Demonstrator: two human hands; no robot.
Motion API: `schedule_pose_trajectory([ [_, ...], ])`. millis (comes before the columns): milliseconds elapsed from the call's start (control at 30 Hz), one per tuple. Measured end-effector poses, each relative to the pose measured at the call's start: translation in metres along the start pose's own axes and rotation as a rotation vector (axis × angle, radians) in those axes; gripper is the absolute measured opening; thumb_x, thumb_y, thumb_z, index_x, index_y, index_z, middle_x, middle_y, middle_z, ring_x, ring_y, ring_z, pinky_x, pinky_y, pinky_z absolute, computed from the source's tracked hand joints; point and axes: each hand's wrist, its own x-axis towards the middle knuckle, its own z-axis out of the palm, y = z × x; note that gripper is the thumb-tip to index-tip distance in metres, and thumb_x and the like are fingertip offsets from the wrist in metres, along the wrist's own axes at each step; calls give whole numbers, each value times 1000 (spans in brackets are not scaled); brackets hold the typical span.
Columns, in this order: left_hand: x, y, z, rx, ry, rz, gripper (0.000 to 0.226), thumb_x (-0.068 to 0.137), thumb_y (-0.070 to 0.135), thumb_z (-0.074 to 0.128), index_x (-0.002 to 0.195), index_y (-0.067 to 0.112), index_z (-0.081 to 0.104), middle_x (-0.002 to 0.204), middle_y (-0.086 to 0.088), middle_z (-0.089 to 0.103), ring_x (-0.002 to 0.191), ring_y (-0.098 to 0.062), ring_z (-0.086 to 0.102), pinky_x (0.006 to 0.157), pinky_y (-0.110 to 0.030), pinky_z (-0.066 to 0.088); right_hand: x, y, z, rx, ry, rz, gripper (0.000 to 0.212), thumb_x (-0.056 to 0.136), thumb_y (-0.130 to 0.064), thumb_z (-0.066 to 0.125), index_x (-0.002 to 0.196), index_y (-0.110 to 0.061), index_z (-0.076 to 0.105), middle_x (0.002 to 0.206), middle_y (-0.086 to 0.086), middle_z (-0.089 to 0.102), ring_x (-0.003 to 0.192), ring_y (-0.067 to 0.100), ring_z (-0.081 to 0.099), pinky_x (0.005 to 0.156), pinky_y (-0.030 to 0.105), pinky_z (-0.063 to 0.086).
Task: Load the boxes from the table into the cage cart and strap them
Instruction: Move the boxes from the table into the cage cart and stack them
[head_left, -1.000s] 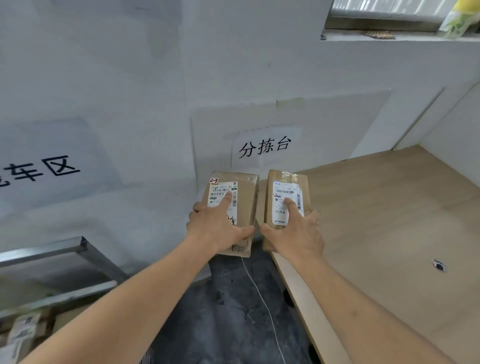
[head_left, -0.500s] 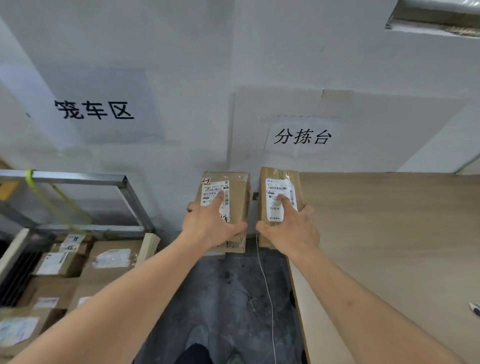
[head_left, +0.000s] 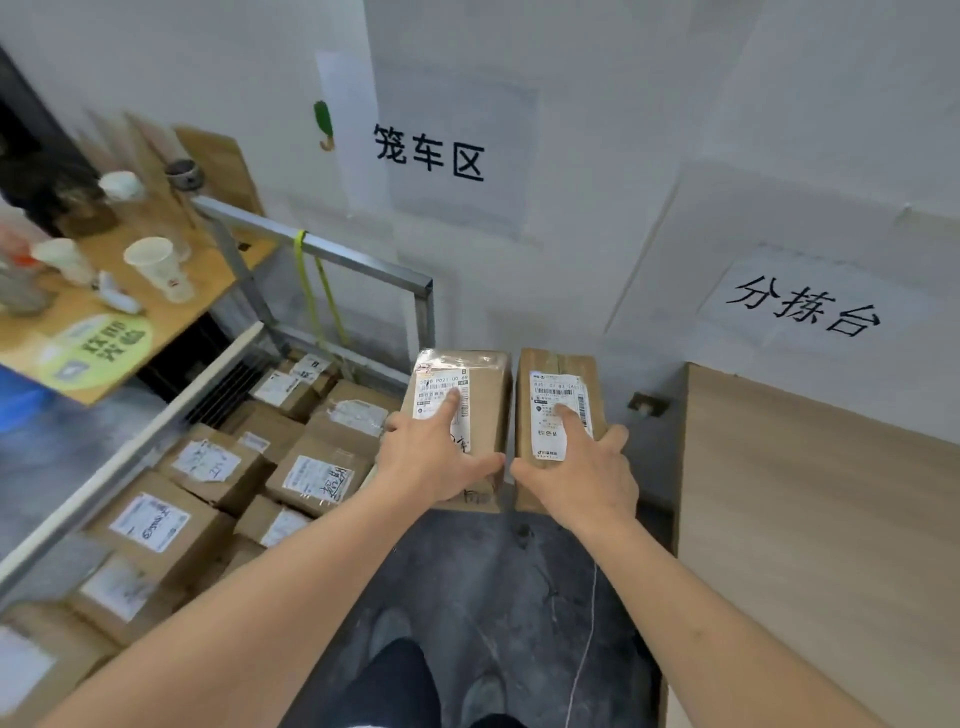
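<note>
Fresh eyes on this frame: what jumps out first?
Dead centre, two brown labelled boxes held side by side over the dark floor: the left hand grips the left box, the right hand grips the right box. Lower left, the cage cart already holds many labelled parcels, with a yellow strap hanging from its top rail. The wooden table sits at right.
</note>
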Motion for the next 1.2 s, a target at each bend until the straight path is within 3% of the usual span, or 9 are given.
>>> schedule_pose_trajectory([
  [267, 0, -95, -23, -120, 2, -163, 123, 61, 97, 57, 160, 53, 1, 139, -25, 36, 114, -42, 56, 98, -47, 51, -5, -87, 44, -40, -89, -157, 101, 76, -81, 64, 158, -44, 18, 132, 6, 28, 112, 25, 50, 76, 31, 44],
  [433, 4, -161, -38, -147, 3, -241, 120, 64, 96, 57, 161, 53, 1, 135, -23, 38, 115, -41, 53, 100, -46, 51, -12, -148, 80, -69, -133, -213, 104, 71, -84, 62, 157, -44, 18, 124, 4, 28, 105, 26, 52, 87, 41, 56],
  [633, 6, -239, -44, -196, 5, -339, 120, 62, 98, 56, 160, 55, 2, 139, -21, 38, 120, -40, 52, 96, -44, 49, -28, -210, 122, -97, -199, -289, 103, 71, -84, 61, 157, -44, 20, 129, 5, 28, 110, 30, 53, 92, 45, 55],
  [800, -6, -288, -39, -242, 8, -452, 122, 58, 100, 56, 159, 56, 2, 143, -22, 36, 124, -41, 51, 102, -48, 49, -41, -241, 149, -115, -276, -375, 103, 70, -86, 61, 156, -46, 22, 135, 8, 30, 116, 34, 52, 94, 47, 54],
  [1000, -33, -322, -22, -319, 44, -611, 118, 64, 97, 58, 160, 55, 2, 146, -22, 32, 126, -41, 50, 104, -47, 48, -52, -264, 183, -162, -350, -521, 101, 69, -85, 59, 155, -47, 24, 130, 7, 31, 110, 34, 55, 92, 47, 56],
  [1200, -59, -345, 10, -387, 79, -781, 121, 60, 99, 58, 159, 57, 2, 149, -22, 33, 131, -44, 47, 106, -49, 48, -63, -269, 220, -200, -458, -663, 98, 71, -84, 59, 154, -49, 19, 146, 13, 27, 123, 39, 52, 98, 48, 52],
])
